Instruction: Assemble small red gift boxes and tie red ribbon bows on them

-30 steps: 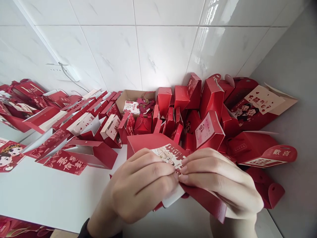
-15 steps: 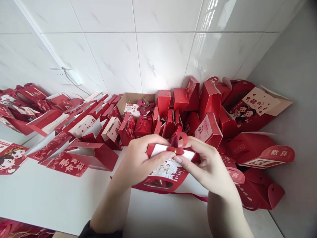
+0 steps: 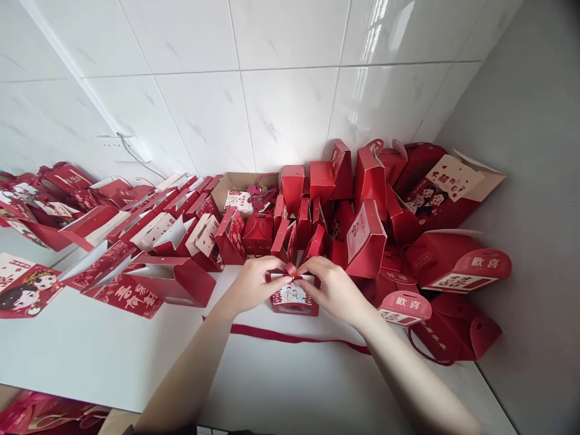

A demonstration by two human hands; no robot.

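A small red gift box (image 3: 295, 309) with a white printed front panel stands upright on the white table, in front of the rows of boxes. A red ribbon bow (image 3: 291, 270) sits at its top edge. My left hand (image 3: 258, 283) pinches the bow from the left, its thumb and fingers closed. From the right, my right hand (image 3: 333, 285) pinches the same bow, its thumb meeting the left thumb at the knot. The fingers partly hide the bow and the box's top. A long dark-red ribbon (image 3: 281, 336) lies across the table in front of the box.
Red and cream boxes, such as an open red box (image 3: 193, 281), crowd the table's left and back. An open cardboard carton (image 3: 222, 193) holds tags. Handled boxes (image 3: 453, 260) stand at the right by a grey wall. White tiles (image 3: 290, 115) rise behind.
Both hands and the gift box have moved away from me and down, and the box now stands on the table. The view has shifted a little.
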